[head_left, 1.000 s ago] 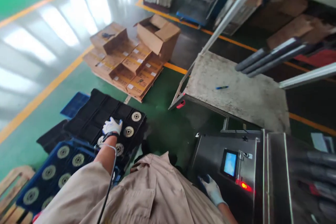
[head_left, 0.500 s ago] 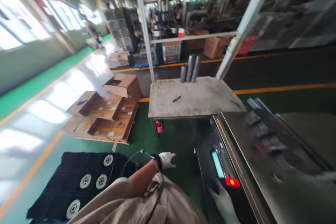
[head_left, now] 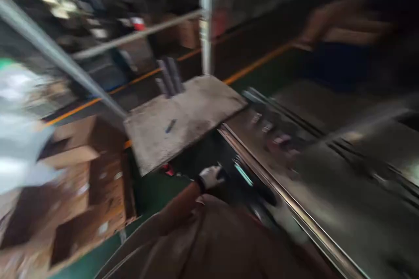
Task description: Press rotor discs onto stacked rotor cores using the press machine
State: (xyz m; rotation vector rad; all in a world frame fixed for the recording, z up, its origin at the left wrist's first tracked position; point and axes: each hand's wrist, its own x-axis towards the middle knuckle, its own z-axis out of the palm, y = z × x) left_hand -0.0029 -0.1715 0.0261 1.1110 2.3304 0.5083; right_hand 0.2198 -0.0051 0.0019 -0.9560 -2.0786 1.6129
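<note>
My left hand (head_left: 211,177), in a white glove with a black band at the wrist, hangs over the dark gap below the worn table (head_left: 147,139). Its fingers look slightly apart and nothing shows in them. Lower right, my right hand (head_left: 290,220) is a pale gloved blur beside the metal rail (head_left: 278,187) of the machine; its fingers are smeared by motion. A lit strip (head_left: 244,173) on the dark panel lies between the two hands. A blue pen (head_left: 170,126) rests on the worn table.
Grey cylinders (head_left: 170,77) stand at the table's back edge, between metal posts (head_left: 206,22). Stacked cartons (head_left: 101,192) are at the left. Blurred parts (head_left: 278,139) lie on the machine top. At the upper right, a person's arm (head_left: 330,22) reaches in.
The view has swung right and blurred. The table and cartons have shifted left, and another person's arm has come into view. My left hand now appears nearer the dark panel.
</note>
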